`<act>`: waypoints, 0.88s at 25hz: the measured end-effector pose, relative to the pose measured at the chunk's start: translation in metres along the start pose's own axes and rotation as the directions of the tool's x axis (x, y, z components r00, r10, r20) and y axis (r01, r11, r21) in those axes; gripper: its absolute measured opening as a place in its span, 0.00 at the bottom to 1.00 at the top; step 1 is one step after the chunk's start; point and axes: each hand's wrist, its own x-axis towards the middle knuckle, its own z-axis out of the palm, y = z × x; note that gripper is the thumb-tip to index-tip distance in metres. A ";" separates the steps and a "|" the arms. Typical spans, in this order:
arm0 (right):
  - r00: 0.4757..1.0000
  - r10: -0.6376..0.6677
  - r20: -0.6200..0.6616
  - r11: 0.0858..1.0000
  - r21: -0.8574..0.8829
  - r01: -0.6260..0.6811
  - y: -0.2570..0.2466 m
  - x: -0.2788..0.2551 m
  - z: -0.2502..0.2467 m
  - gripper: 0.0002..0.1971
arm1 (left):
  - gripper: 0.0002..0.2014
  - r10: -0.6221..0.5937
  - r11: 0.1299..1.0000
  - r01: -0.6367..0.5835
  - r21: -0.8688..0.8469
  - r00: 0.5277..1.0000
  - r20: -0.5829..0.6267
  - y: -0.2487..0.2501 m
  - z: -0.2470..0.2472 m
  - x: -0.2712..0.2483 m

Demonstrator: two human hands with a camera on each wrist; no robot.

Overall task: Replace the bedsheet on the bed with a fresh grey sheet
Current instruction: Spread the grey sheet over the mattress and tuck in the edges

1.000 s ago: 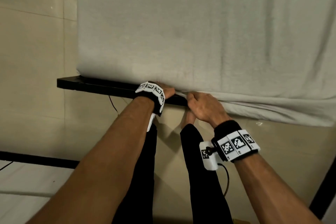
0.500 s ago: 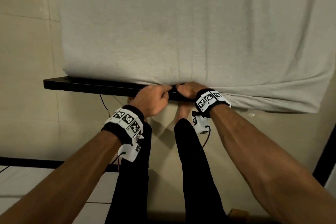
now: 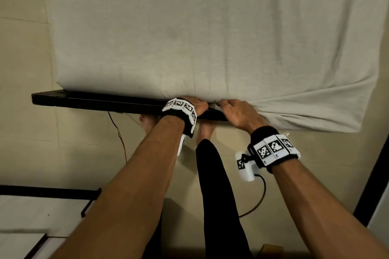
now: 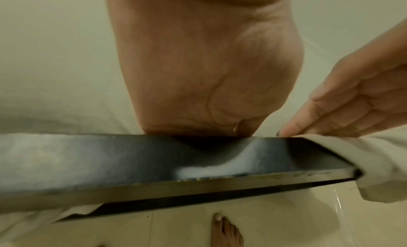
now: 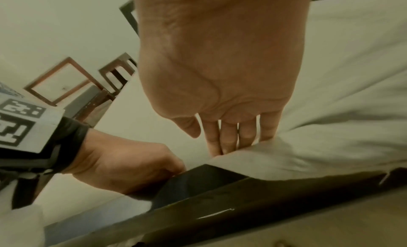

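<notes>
A pale grey sheet (image 3: pixel 210 27) covers the mattress on a black bed frame (image 3: pixel 94 101). Left of my hands the frame rail is bare; right of them the sheet's edge (image 3: pixel 315 115) hangs loose over the rail. My left hand (image 3: pixel 195 104) reaches into the gap between mattress and rail, and its fingers are hidden there in every view, the left wrist view showing only the palm (image 4: pixel 209 76). Just to its right, my right hand (image 3: pixel 235 111) presses straight fingers (image 5: pixel 229 137) into a fold of the sheet (image 5: pixel 286 160) at the mattress edge.
I stand barefoot (image 3: pixel 206 130) on a beige tiled floor (image 3: pixel 31 143) close against the rail. A red wire (image 3: pixel 120 134) hangs below the frame. A black bar (image 3: pixel 42 191) crosses the lower left, and a dark upright (image 3: pixel 374 174) stands at the right.
Half a second ago my left hand was drawn back and my right hand pushed in at the rail. Now the left is pushed in and the right has pulled back slightly.
</notes>
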 end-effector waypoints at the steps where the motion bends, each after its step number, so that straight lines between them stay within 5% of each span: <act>1: 0.999 0.015 0.041 0.999 -0.042 -0.013 -0.004 0.011 0.002 0.25 | 0.15 -0.008 1.000 0.008 0.003 1.000 -0.016 0.001 0.002 0.002; 4: 0.994 0.048 0.099 0.990 -0.136 -0.034 0.000 0.040 0.013 0.32 | 0.25 -0.007 0.997 0.010 0.079 0.999 -0.044 0.004 0.009 -0.001; 11: 0.978 0.109 0.177 0.977 -0.203 -0.073 0.009 0.069 0.014 0.31 | 0.19 0.155 0.987 -0.157 0.016 0.940 -0.304 0.004 0.019 -0.054; 18: 0.996 0.026 0.081 0.943 -0.334 0.002 0.036 0.036 0.004 0.34 | 0.21 0.215 0.971 -0.193 0.141 0.963 -0.163 0.015 0.010 -0.042; 22: 0.998 0.029 0.049 0.964 -0.264 -0.015 0.053 0.013 -0.012 0.28 | 0.27 0.077 0.991 -0.076 0.111 0.997 -0.009 0.026 0.001 -0.017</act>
